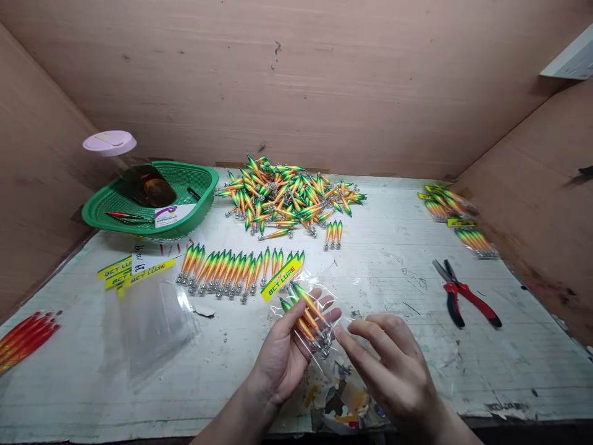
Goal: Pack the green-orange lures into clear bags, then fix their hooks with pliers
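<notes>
My left hand (pixel 283 352) grips a clear plastic bag (pixel 303 303) with a yellow label, holding a few orange-green fishing lures inside it. My right hand (pixel 389 361) hovers just right of the bag, its fingers bent and pinching at the bag's lower end near the lures' hooks. A row of several loose lures (pixel 236 267) lies on the table just beyond my hands. A big pile of the same lures (pixel 287 198) sits farther back.
A green basket (pixel 204 185) stands at the back left with a pink-lidded jar (pixel 110 143) behind it. A stack of unfilled labelled bags (pixel 148 309) lies left. Red-handled pliers (pixel 466 295) lie right. Filled packets (pixel 456 216) sit far right; red lures (pixel 25 337) at the left edge.
</notes>
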{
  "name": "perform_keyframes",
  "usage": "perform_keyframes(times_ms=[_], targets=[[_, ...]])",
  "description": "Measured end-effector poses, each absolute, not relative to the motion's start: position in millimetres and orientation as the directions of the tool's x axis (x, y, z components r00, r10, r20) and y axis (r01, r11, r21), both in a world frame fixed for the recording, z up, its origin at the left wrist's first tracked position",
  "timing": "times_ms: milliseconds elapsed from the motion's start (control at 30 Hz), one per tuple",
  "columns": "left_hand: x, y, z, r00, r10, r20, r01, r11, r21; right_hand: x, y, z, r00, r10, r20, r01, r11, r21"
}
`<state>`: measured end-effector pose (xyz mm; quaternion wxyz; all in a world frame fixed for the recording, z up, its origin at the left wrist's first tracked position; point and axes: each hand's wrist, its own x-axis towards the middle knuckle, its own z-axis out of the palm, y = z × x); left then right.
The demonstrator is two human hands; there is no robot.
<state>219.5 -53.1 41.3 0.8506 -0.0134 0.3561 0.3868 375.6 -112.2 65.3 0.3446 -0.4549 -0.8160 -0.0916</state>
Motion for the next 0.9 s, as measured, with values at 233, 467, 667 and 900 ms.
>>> perform_keyframes(times_ms=[233, 467, 667, 900], targets=[[210, -49, 41, 0.312, 0.647, -0.696, -0.686, 0.66, 0.306, 434, -121, 67, -0.188, 0.863, 0.469, 0.858, 0.377, -0.349], [210, -43, 40, 0.282, 0.676, -0.68, -0.709, 0.625, 0.327, 399, -149, 9, -0.245, 0.936, 0.254, 0.941, 0.293, -0.169], [212, -45, 40, 0.295, 0.667, -0.685, -0.696, 0.641, 0.324, 369, -153, -17, -0.272, 0.893, 0.359, 0.949, 0.311, -0.056], [212, -44, 35, 0.296, 0.673, -0.678, -0.692, 0.64, 0.334, 377, -156, -13, -0.366, 0.836, 0.409, 0.914, 0.405, -0.009]])
